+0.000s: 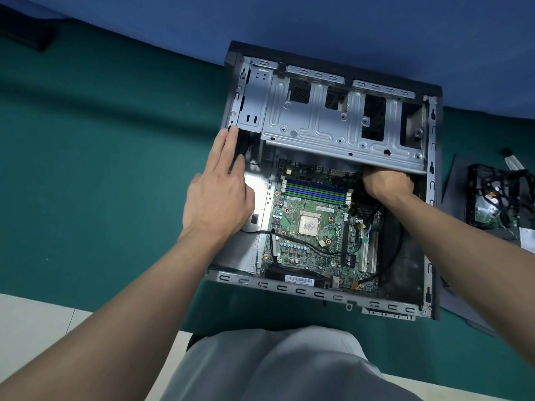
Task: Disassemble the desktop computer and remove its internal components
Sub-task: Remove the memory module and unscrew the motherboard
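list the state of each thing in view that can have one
computer case, on its side, side panel off
drive cage, in place, bays look empty
motherboard, mounted, cables attached
cpu, exposed, no cooler
left hand, flat on the case's left wall
right hand, under the drive cage, fingers hidden
removed drive, outside the case, on the table

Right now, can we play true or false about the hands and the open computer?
1. The left hand rests with straight fingers on the left edge of the case. True.
2. A big fan covers the processor. False: the processor is bare.
3. Loose parts lie on the green mat right of the case. True.
4. The right hand lies out on the green mat. False: it reaches inside the case, under the metal drive cage.
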